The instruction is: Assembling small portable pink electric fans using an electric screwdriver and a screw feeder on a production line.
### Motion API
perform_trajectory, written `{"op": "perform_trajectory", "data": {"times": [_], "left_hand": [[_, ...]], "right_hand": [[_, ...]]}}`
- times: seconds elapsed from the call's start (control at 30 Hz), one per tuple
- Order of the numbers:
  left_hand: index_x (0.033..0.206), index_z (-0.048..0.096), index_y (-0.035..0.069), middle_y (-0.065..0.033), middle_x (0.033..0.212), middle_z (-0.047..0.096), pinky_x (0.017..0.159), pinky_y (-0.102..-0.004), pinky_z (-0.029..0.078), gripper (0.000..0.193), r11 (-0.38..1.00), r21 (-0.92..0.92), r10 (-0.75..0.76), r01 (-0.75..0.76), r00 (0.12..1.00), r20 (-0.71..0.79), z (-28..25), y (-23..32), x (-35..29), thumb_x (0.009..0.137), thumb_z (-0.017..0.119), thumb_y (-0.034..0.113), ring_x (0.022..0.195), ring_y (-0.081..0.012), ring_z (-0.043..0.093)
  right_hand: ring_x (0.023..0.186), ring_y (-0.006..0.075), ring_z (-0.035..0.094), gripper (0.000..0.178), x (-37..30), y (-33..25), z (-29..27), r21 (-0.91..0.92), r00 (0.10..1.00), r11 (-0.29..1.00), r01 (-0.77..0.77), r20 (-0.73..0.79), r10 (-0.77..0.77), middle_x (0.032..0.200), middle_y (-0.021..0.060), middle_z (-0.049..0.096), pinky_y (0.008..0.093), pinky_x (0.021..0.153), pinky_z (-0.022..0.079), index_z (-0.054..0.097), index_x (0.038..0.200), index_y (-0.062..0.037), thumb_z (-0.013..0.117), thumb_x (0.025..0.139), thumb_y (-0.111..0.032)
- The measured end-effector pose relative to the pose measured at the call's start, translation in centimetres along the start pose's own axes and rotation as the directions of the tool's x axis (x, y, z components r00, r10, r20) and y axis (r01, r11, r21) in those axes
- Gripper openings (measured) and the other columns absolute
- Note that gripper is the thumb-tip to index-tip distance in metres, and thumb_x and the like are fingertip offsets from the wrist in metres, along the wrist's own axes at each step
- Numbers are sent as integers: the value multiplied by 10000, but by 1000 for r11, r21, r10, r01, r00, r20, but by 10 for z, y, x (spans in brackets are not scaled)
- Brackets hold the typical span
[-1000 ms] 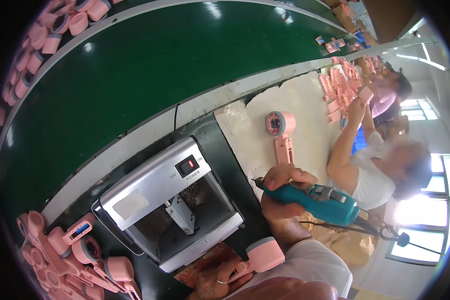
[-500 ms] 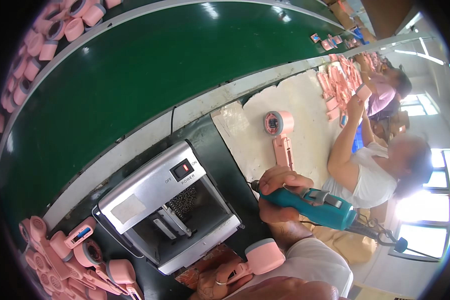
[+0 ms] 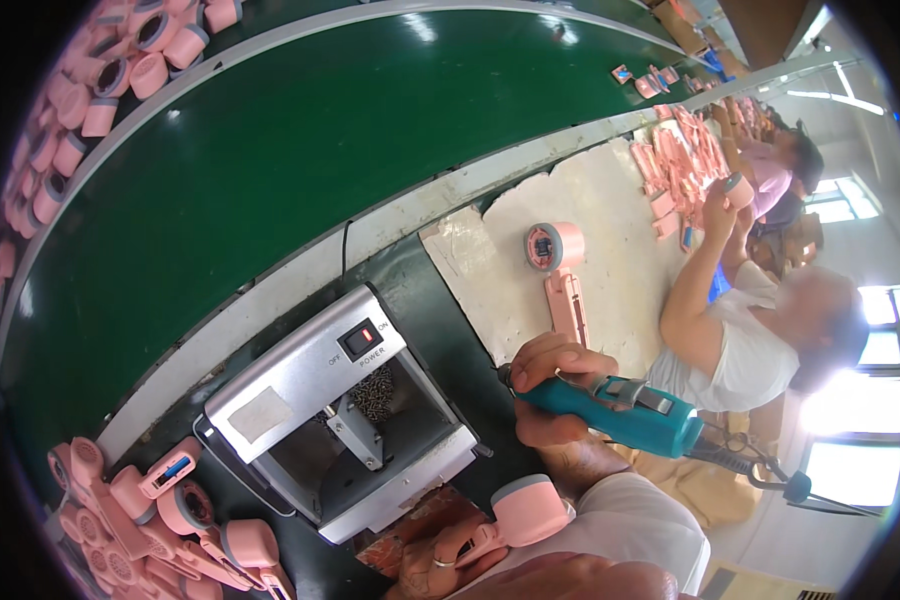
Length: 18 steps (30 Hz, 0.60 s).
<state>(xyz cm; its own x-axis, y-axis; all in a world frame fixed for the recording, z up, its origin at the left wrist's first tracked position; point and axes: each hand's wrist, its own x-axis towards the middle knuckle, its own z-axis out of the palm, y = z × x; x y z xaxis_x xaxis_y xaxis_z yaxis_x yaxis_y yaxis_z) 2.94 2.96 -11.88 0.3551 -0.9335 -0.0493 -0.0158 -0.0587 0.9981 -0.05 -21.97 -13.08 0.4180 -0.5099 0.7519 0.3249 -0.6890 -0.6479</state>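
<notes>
The right hand point(image 3: 550, 395) is closed around the front part of a teal electric screwdriver point(image 3: 625, 415), with its fingers curled over the top. The dark tip of the tool points to the left, apart from the silver screw box point(image 3: 415, 485), and the forearm rises to the hand from a white sleeve point(image 3: 645, 530). The left hand point(image 3: 425, 565) is low, near the bottom edge, and grips a pink fan body point(image 3: 528, 512) by its handle, so that the round head extends to the right. Just above the right hand, a second pink fan point(image 3: 567, 305) lies on a pale sheet point(image 3: 615, 235).
</notes>
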Motion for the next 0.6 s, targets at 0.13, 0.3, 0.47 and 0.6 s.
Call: {"op": "perform_trajectory", "data": {"times": [0.13, 0.3, 0.47, 0.6], "left_hand": [[1312, 547, 13, -173, 1054, 690, 729, -383, 585, 584, 999, 21, 33, -32, 999, -19, -1, -2, 3, 880, 803, 311, 863, -321, 694], [1292, 557, 14, -161, 1021, 696, 705, -377, 587, 588, 996, 42, 75, -73, 996, -41, -1, -3, 6, 860, 822, 312, 824, -310, 699], [1272, 566, 16, -149, 988, 702, 680, -372, 590, 591, 991, 68, 119, -115, 991, -62, -1, 0, 8, 840, 842, 312, 785, -299, 705], [1256, 574, 17, -139, 961, 708, 661, -368, 592, 595, 985, 87, 154, -147, 985, -83, 1, 1, 9, 825, 857, 313, 754, -290, 709]], "right_hand": [[575, 166, 535, 687, -1, 0, -1, 3, 1000, 1000, -1, -1, 1, 731, 58, 572, 274, 522, 470, 427, 1186, -35, 413, 998, -695], [589, 170, 538, 690, 0, -2, -2, 5, 1000, 1000, -17, 1, 17, 740, 63, 573, 274, 526, 473, 429, 1194, -29, 426, 996, -691], [606, 168, 545, 702, -2, -2, -3, 9, 999, 999, -35, 11, 35, 749, 57, 574, 271, 533, 474, 434, 1227, -25, 442, 993, -686], [622, 164, 556, 705, -2, -4, -6, -14, 998, 998, -61, 31, 61, 760, 50, 571, 273, 541, 478, 438, 1256, -23, 463, 992, -676]]}}
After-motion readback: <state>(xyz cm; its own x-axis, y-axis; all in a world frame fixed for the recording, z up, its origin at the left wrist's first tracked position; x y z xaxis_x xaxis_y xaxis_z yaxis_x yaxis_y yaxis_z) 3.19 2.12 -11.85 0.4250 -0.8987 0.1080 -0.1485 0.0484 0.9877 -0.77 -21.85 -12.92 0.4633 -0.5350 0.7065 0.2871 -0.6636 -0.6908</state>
